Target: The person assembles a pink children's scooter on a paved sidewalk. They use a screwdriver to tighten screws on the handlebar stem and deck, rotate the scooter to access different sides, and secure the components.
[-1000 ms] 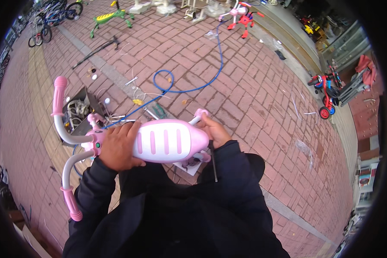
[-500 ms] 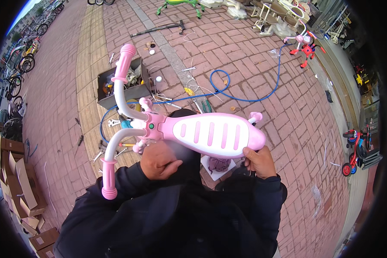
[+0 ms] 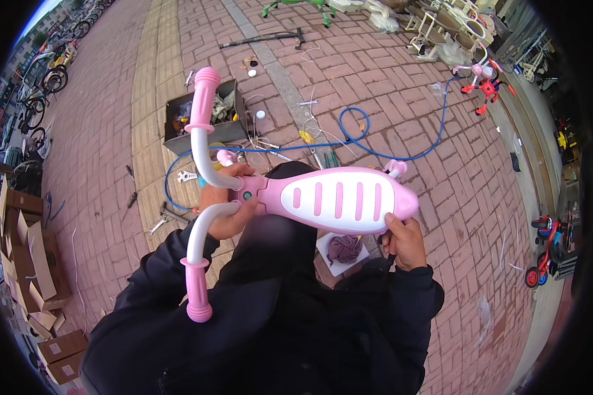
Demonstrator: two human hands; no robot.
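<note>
A pink and white child's ride-on toy (image 3: 336,201) lies across my lap, seat upward, its front end to the left. Its bent white handlebar (image 3: 199,148) has two pink ribbed grips, one pointing away and one toward me. My left hand (image 3: 225,227) is closed round the front, just below the handlebar stem, thumb beside a small green round spot. At the right, my right hand (image 3: 408,243) pinches the rear edge of the seat, thumb on top. A dark slim thing shows under those fingers; I cannot tell what it is. Pink wheel mounts partly show beyond the seat.
Beyond the toy lie an open toolbox (image 3: 207,140), a looped blue hose (image 3: 402,158), spanners and pliers. A purple cloth (image 3: 344,249) rests on a white sheet. Cardboard boxes (image 3: 39,276) stand left, parked bicycles farther off; small ride-on toys (image 3: 486,89) and a tricycle stand right.
My left hand has moved from beside the toy's front to a hold under the handlebar stem. The toy sits slightly farther right in view. My right hand keeps its hold.
</note>
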